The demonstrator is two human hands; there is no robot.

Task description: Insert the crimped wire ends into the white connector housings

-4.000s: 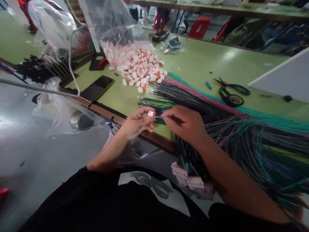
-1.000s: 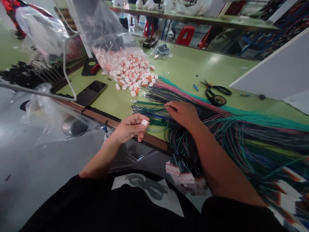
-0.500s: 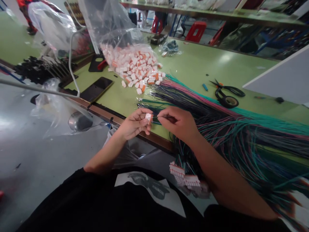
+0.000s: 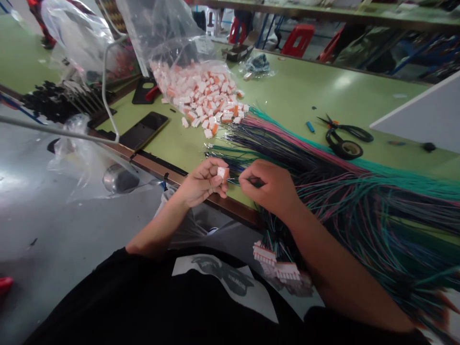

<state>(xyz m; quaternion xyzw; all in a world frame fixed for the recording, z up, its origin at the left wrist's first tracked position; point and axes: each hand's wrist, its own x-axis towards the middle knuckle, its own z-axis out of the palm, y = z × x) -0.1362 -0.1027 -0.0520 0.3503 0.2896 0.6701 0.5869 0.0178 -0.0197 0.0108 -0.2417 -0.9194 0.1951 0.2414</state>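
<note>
My left hand pinches a small white and orange plastic connector at the near edge of the green table. My right hand is closed in a pinch on a thin wire, its tip close to the connector. That wire comes from a wide bundle of green, pink, blue and black wires lying across the table to the right. A heap of white and orange connectors spills from a clear plastic bag behind my hands. Wired connectors hang over my lap.
A dark phone lies flat at the table's left edge. Scissors and a roll of black tape lie at the back right, beside a grey board. More plastic bags hang left of the table. Red stools stand beyond.
My right hand reached into the wire bundle a second ago, then came back toward the connector with a wire pinched. My left hand has kept hold of the connector and has barely moved.
</note>
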